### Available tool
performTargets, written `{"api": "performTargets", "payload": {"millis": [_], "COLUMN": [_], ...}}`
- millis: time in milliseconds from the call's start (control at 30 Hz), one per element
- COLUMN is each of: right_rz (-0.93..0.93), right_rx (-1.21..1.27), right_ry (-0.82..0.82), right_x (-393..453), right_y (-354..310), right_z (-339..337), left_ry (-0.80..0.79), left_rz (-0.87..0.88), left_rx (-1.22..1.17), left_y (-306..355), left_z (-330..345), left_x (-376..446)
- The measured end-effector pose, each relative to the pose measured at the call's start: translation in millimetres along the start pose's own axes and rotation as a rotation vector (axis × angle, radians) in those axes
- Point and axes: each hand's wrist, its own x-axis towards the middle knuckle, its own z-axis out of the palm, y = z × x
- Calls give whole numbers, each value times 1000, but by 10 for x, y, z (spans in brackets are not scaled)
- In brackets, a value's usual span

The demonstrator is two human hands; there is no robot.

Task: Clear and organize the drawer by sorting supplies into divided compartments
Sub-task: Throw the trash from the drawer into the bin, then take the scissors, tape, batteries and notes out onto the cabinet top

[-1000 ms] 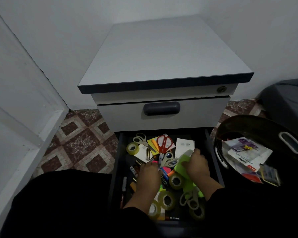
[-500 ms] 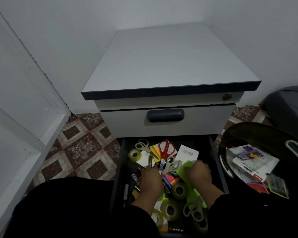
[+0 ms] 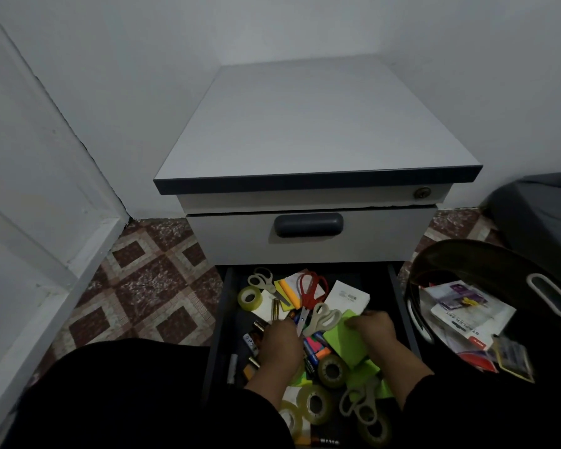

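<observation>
Sitting pulled out at the bottom of a grey cabinet (image 3: 311,124), the dark drawer (image 3: 222,319) is full of loose supplies, unsorted. Right hand (image 3: 374,330) grips the top edge of a green notepad (image 3: 345,340) near drawer centre-right, fingers curled over it. Left hand (image 3: 280,346) is down among batteries (image 3: 276,309) and markers at centre-left; its fingertips are hidden by its own back, so cannot tell if it holds anything, probably curled. Red scissors (image 3: 310,291) lie at the back on yellow sticky notes (image 3: 287,293), grey scissors (image 3: 323,319) just in front touching the notepad, white scissors (image 3: 261,280) at back left beside a clear tape roll (image 3: 249,298). White card (image 3: 348,296) at back right. More tape rolls (image 3: 332,371) and another grey scissors (image 3: 358,405) near the front edge between the forearms. Closed upper drawer with dark handle (image 3: 308,224) above. Dark round basket (image 3: 486,264) with papers and a stapler pack (image 3: 470,314) stands on the floor just right of the drawer. Patterned tile floor (image 3: 149,280) to the left, white wall behind.
</observation>
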Motion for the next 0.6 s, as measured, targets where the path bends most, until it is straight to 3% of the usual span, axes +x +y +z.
{"api": "performTargets", "payload": {"millis": [300, 600], "right_rz": [-133, -243], "right_rx": [-194, -76], "right_ry": [58, 45], "right_x": [-150, -274], "right_y": [15, -39], "right_z": [-105, -207], "left_ry": [38, 107], "left_rz": [59, -65], "left_rx": [27, -413], "left_y": [-4, -56], "left_z": [13, -181], "left_x": [-94, -243]}}
